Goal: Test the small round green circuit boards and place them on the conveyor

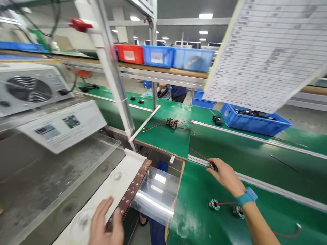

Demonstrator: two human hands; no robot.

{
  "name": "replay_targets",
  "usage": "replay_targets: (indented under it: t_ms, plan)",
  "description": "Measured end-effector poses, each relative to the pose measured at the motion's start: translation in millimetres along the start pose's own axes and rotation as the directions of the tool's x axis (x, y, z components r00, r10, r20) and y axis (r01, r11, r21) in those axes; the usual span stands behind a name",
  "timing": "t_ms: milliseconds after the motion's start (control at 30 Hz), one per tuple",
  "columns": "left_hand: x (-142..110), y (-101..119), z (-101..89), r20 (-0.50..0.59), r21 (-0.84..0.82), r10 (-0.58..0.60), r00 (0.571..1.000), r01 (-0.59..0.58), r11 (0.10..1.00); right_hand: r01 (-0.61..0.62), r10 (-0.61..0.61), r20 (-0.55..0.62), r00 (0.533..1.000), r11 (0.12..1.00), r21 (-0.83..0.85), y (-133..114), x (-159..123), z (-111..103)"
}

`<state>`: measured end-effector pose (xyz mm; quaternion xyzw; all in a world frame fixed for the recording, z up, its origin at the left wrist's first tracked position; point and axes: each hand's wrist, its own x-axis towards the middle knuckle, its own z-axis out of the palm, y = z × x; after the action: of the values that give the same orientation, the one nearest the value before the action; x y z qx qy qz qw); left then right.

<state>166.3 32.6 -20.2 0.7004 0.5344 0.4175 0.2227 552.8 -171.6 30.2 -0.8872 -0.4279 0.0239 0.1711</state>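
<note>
Part (pixel 212 166) pinched in the right hand's (pixel 227 176) fingertips by the rail (pixel 276 190), red wire (pixel 199 154) reaching forward-left; left hand (pixel 106 223), thumb and fingers apart, hangs farther off.

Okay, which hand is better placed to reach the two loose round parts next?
Probably the right hand: it's nearer the round parts, though its fingers hold a wired part; the left hand is over the white strip.

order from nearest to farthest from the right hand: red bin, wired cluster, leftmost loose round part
1. Leftmost loose round part: close to the right hand, toward the body
2. Wired cluster: ahead, left
3. Red bin: shelf, farther left
</note>
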Motion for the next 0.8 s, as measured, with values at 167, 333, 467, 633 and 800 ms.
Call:
replay_targets:
  t_ms: [167, 333, 467, 633, 800]
  plan:
    - [-5.3, 76.0, -5.8, 0.023, 0.091, 0.532, 0.846, -0.532, 0.842, 0.515, -0.670, 0.163, 0.724, 0.682, 0.519, -141.6, 16.6, -11.1]
    - [-1.8, 46.2, -46.6, 0.315, 0.372, 0.142, 0.938, -0.260, 0.891, 0.622, -0.881, 0.220, 0.420, 0.455, 0.637, -264.0, 35.1, 65.4]
    - [-22.7, -7.7, -100.8, 0.238, 0.649, -0.492, 0.837, 0.240, 0.722, 0.732, -0.844, 0.343, 0.413, 0.532, 0.426, -355.0, 30.1, 162.4]
    - [-77.3, -71.9, -146.1, 0.147, 0.549, -0.679, 0.719, 0.512, 0.661, 0.810, -0.812, 0.465, 0.352, 0.513, 0.282, -432.2, -0.5, 244.6]
    - [-118.8, -105.5, -138.3, 0.316, -0.222, -0.730, 0.606, 0.795, 0.564, 0.820, -0.791, 0.480, 0.380, 0.528, 0.221, -452.8, -19.5, 285.9]
